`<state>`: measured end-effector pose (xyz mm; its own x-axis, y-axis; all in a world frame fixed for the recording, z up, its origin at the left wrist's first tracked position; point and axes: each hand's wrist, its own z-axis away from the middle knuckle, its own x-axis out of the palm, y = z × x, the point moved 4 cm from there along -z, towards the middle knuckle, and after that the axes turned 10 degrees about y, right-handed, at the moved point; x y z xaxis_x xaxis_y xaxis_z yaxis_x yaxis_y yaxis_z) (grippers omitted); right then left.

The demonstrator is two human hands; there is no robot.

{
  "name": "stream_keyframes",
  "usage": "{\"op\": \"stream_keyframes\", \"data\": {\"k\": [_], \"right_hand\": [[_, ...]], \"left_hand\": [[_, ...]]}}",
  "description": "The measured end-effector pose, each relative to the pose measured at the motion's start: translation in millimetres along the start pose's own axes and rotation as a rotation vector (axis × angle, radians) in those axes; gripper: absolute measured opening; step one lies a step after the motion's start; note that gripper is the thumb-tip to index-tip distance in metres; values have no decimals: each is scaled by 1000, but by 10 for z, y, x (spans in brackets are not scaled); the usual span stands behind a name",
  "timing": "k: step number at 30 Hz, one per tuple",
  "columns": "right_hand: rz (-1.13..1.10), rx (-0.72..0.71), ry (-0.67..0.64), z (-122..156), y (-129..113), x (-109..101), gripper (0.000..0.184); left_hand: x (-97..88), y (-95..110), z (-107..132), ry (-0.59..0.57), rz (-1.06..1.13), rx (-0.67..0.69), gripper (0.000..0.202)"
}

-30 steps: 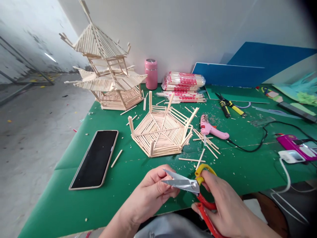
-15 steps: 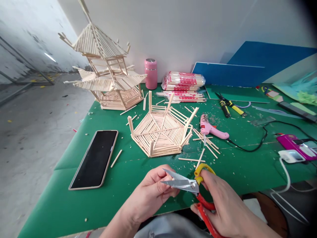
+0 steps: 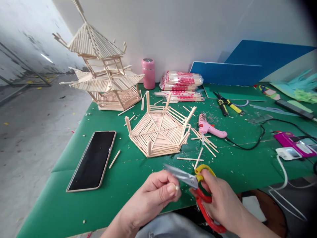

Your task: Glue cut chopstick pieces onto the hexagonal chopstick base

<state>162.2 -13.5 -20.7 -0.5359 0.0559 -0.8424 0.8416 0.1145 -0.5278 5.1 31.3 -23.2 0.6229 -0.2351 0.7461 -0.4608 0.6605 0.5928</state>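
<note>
Fingers (image 3: 170, 188) of your left hand (image 3: 154, 194) pinch a pale wooden stick (image 3: 176, 187); your right hand (image 3: 219, 198) clasps red-and-yellow-handled metal scissors (image 3: 192, 180) beside them: a slip could nick you

scissor blades (image 3: 180, 174) motion-blurred | pale stick (image 3: 176, 187) hidden in left hand (image 3: 159, 191) bar its tip | tower spire (image 3: 79, 11) cut by top edge

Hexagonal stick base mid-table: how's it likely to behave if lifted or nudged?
The hexagonal stick base is probably light for its size, being all thin sticks. Wide and low, it would likely slide rather than tip. Its corner posts look fragile: their tops stand unbraced, so lifting by one might break it loose.
</note>
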Motion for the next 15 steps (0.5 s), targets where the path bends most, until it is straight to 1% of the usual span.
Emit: {"op": "stream_keyframes", "data": {"k": [2, 4, 6, 8, 10, 13, 15], "right_hand": [[-108, 125, 55, -6, 53, -50, 15], [-188, 218, 128, 15, 135, -112, 17], [-177, 294, 201, 73, 269, -178, 20], [-74, 364, 261, 164, 453, -245, 23], [74, 400, 301, 265, 654, -319, 27], [273, 405, 300, 398, 922, -432, 34], [357, 381, 292, 457, 1044, -510, 37]], "left_hand": [[27, -26, -11, -25, -3, -6, 13], [32, -44, -25, -7, 14, -5, 13], [25, -56, -40, 25, 30, -8, 15], [15, -66, -51, 47, 35, -17, 18], [9, -69, -59, 63, 34, -21, 18], [3, -60, -66, 111, 39, -13, 16], [6, -49, -65, 152, 53, -4, 15]]}}
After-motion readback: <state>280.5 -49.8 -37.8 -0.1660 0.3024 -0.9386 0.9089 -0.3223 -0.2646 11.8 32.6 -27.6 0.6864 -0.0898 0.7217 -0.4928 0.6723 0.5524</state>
